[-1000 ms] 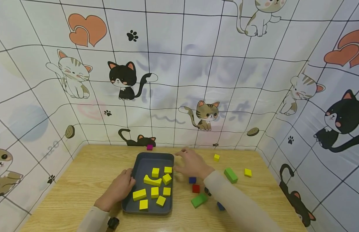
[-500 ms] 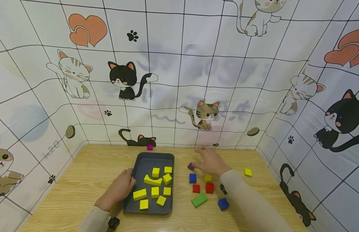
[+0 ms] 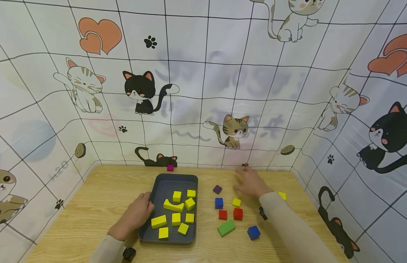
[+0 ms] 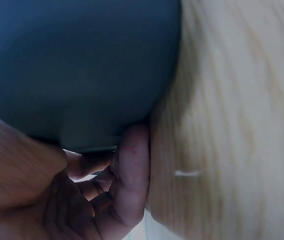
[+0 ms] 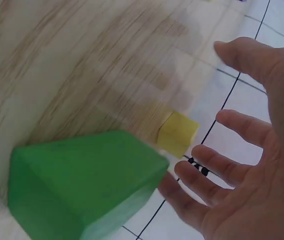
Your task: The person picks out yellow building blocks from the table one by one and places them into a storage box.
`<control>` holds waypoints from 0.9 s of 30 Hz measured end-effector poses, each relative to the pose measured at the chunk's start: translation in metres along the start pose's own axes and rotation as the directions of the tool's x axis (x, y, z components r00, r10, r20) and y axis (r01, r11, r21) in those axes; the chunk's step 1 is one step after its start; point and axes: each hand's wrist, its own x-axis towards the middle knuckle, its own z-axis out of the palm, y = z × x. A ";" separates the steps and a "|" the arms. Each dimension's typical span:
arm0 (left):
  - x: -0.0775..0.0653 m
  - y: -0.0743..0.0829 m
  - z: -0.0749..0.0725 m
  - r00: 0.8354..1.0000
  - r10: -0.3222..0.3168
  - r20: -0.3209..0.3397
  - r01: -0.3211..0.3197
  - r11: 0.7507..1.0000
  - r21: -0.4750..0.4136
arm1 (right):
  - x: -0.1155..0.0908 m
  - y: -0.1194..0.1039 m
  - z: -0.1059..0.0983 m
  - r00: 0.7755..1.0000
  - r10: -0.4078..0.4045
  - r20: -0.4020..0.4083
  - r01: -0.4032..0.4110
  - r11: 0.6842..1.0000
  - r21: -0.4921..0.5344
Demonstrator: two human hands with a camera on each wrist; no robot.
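A dark grey tray point(image 3: 146, 233) holds several yellow blocks, one of them arched point(image 3: 173, 206). My left hand point(image 3: 137, 212) grips its left side; in the left wrist view the curled fingers point(image 4: 132, 170) meet the underside of the tray point(image 4: 82, 65). My right hand point(image 3: 252, 182) hovers over the back right of the table, fingers spread and holding nothing. Close to its fingertips in the right wrist view is a small yellow cube point(image 5: 177, 134), with a green block point(image 5: 92, 175) nearer the camera. Both are hidden behind the hand and arm in the head view.
Right of the tray lie a purple cube point(image 3: 217, 189), blue cubes point(image 3: 219, 203), red cubes point(image 3: 237, 214), a yellow cube point(image 3: 236, 202) and a green block point(image 3: 226, 228). A magenta cube point(image 3: 170, 168) sits by the back wall. A yellow block point(image 3: 282, 195) peeks past the right sleeve.
My right hand has moved right from beside the tray, past the purple cube, toward the back right, uncovering the blocks beneath. The left hand and tray have stayed still.
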 end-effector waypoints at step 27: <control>-0.001 0.000 0.001 1.000 0.005 -0.010 -0.005 1.000 -0.015 | 0.005 -0.001 0.003 1.000 -0.028 0.006 0.027 0.996 0.088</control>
